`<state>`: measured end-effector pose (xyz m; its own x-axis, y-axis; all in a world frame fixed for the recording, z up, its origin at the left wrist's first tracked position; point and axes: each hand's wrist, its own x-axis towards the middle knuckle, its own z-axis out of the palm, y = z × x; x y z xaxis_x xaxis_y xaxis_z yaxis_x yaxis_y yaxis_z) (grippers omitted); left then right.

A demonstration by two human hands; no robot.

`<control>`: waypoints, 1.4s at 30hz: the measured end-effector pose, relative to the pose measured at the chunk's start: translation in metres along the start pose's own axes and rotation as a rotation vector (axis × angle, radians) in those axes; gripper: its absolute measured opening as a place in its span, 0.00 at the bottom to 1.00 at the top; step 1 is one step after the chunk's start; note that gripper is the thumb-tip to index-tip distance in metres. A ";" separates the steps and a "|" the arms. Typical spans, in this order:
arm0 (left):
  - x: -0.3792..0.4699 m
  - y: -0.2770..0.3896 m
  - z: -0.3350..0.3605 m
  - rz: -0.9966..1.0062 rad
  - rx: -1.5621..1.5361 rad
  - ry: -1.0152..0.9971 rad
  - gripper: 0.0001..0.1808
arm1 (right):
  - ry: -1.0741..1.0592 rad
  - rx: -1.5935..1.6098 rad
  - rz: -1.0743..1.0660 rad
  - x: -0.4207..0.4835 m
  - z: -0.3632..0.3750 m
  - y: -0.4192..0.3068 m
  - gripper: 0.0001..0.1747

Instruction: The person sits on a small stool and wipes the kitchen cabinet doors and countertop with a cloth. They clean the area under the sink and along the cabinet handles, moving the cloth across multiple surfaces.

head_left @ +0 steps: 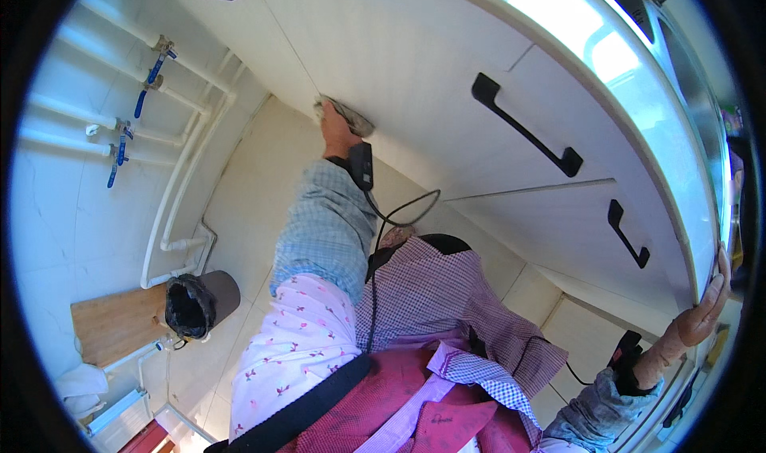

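My left hand [338, 131] presses a greyish cloth [354, 118] to the lower part of a white cabinet front [383, 64], near its bottom edge and a vertical seam between doors. The cloth is bunched under the fingers and partly hidden by them. Far to the right, my right hand [701, 309] rests on the edge of the countertop [673, 106], its fingers stretched along it and holding no loose thing. Black bar handles, a long one [526, 127] and a shorter one [628, 234], stick out from the cabinet between my hands.
White pipes [170, 214] with blue lever valves [157, 67] run along the tiled wall at left. A bin [221, 297] lined with a black bag stands by a wooden board [119, 321]. A black cable [413, 223] loops from my left wrist device [361, 166].
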<state>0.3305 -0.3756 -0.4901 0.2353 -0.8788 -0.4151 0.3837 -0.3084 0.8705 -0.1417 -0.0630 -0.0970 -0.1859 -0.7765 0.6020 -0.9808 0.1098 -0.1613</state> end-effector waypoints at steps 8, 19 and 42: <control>0.007 -0.072 0.017 -0.026 -0.620 -0.113 0.38 | -0.032 -0.077 -0.107 0.007 -0.012 0.020 0.27; -0.038 -0.246 0.054 -0.520 0.067 0.130 0.45 | -0.004 -0.013 0.030 0.015 -0.009 -0.030 0.27; -0.016 -0.338 0.057 -0.427 -0.361 0.196 0.41 | 0.012 -0.080 0.117 0.005 -0.036 0.012 0.30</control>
<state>0.1461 -0.2786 -0.7627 0.1407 -0.6097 -0.7800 0.7525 -0.4461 0.4845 -0.1560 -0.0433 -0.0681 -0.2997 -0.7479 0.5924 -0.9538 0.2488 -0.1685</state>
